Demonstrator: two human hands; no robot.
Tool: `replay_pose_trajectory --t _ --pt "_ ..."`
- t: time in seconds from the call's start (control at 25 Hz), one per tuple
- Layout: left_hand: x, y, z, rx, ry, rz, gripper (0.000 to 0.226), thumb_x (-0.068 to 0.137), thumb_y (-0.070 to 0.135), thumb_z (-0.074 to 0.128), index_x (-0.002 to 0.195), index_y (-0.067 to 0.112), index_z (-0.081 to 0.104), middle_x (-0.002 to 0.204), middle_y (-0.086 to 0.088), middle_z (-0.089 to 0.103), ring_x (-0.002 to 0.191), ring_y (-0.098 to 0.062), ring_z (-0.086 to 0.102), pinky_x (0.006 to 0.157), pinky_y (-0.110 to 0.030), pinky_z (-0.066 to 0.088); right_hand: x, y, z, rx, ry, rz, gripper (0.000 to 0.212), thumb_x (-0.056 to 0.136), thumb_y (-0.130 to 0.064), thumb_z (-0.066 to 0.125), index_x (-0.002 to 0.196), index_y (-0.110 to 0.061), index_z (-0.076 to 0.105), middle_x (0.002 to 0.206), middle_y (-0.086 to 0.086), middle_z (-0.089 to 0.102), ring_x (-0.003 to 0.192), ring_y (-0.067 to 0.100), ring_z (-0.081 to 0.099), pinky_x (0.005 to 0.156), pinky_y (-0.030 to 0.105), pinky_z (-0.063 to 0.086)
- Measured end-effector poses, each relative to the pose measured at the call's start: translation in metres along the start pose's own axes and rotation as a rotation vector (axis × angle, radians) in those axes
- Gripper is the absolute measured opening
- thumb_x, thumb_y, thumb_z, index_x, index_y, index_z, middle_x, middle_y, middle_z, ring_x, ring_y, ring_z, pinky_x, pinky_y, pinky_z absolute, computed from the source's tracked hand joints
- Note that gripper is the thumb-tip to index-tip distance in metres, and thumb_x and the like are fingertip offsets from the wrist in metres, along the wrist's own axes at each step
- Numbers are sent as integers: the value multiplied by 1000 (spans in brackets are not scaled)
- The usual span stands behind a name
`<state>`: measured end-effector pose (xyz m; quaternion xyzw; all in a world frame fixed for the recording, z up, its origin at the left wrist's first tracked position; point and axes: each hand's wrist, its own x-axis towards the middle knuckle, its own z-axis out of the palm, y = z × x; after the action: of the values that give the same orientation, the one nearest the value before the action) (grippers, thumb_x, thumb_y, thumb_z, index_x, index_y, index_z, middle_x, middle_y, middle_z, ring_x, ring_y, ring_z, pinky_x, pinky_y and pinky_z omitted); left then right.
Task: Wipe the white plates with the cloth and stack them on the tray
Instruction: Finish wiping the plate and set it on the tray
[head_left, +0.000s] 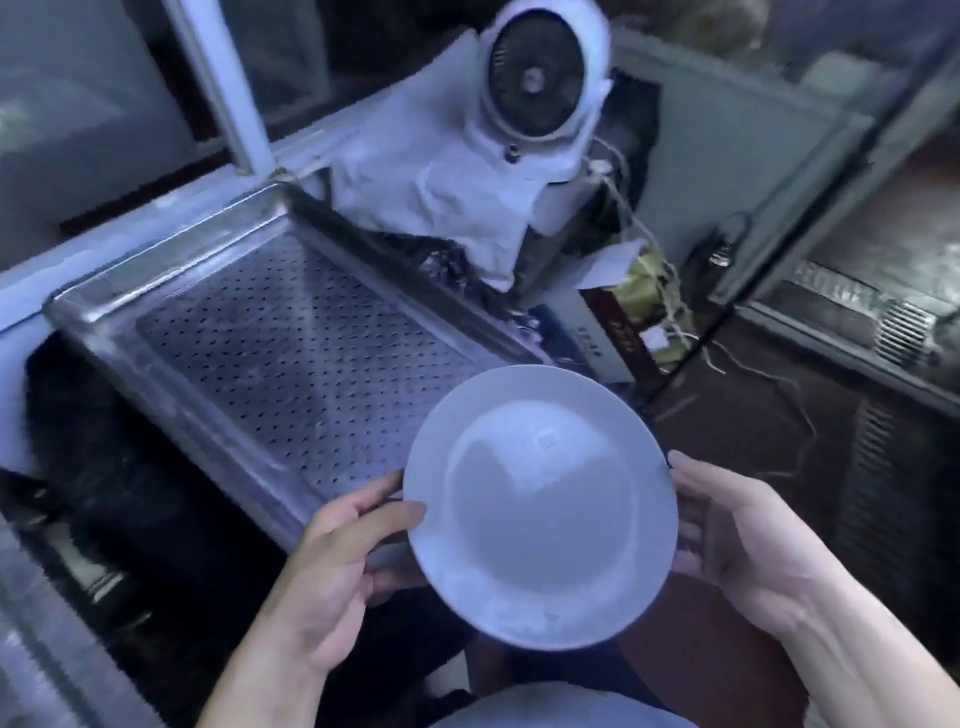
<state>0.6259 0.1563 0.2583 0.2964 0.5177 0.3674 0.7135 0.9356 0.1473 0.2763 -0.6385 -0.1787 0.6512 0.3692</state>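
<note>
Both the left hand (332, 561) and right hand (737, 540) grip the white plate (540, 509) just beside the empty-looking tray (171, 291), so stacking it there seems next.

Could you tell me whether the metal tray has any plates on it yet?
Empty: the tray's perforated floor shows bare; both hands hold the plate.

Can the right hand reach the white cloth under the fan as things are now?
Probably not at once. The right hand holds the rim of the white plate together with the left hand. The cloth lies beyond the tray, with nothing blocking it.
</note>
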Motion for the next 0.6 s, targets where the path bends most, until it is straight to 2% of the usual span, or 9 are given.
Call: replay_pose_trajectory --t 0.08,0.2,0.28,0.36,0.48,0.6 --pt "5 1 38 86 -111 -16 48 66 17 74 113 8 76 106 -18 74 71 -19 66 56 -29 56 -25 11 -40 86 84 -38 44 83 -33 65 115 -3 73 106 18 69 93 31 58 80 44 55" --pt "10 0 106 241 -251 -21 49 61 21 75 109 11 78 100 -16 73 76 -24 59 69 -38 59 -60 31 -102 249 204 -87 47 77 -31 69 114 -3 73 109 18 69 94 31 59 84 47 51" --pt "11 -5 156 323 -326 -23 44 67 15 69 109 11 78 96 -11 74 73 -19 62 73 -43 59 -84 41 -141 341 280 -114 48 72 -30 71 112 -3 74 105 14 71 91 30 61 81 45 48" --pt "9 -15 212 395 -394 -39 42 68 13 65 108 12 79 102 -10 77 78 -18 69 74 -46 61 -111 51 -183 412 361 -146 41 73 -28 71 107 -6 76 101 10 75 84 26 64 75 41 49" --pt "4 -47 299 456 -479 -85 39 69 11 66 106 14 80 110 -12 77 84 -19 72 72 -44 63 -153 70 -254 490 476 -203 27 87 -27 66 102 -7 78 93 7 75 74 21 66 70 36 46" --pt "2 -83 375 532 -566 -124 31 81 7 66 106 19 81 110 -12 70 82 -23 69 66 -37 62 -187 95 -315 574 574 -233 21 91 -29 64 99 -15 78 87 0 77 65 15 70 65 36 46"
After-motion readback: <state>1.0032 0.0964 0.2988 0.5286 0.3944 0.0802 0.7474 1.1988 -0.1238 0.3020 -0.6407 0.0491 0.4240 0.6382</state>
